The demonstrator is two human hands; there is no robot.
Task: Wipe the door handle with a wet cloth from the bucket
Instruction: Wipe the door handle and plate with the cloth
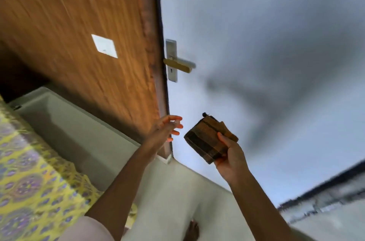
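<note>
A brass-coloured lever door handle [178, 65] on a silver plate sticks out from the pale grey door [256, 33], just right of the door's dark edge. My right hand [231, 158] grips a folded brown checked cloth [207, 140], held up below and a little right of the handle, apart from it. My left hand [167, 128] is raised beside the door's edge with its fingers spread and nothing in them. No bucket is in view.
A wood-grain panel [79, 33] with a white switch plate [104, 45] fills the upper left. A pale ledge [69, 126] runs below it. Yellow and purple patterned fabric [29, 181] lies at the lower left. A bare foot [192, 231] shows on the pale floor.
</note>
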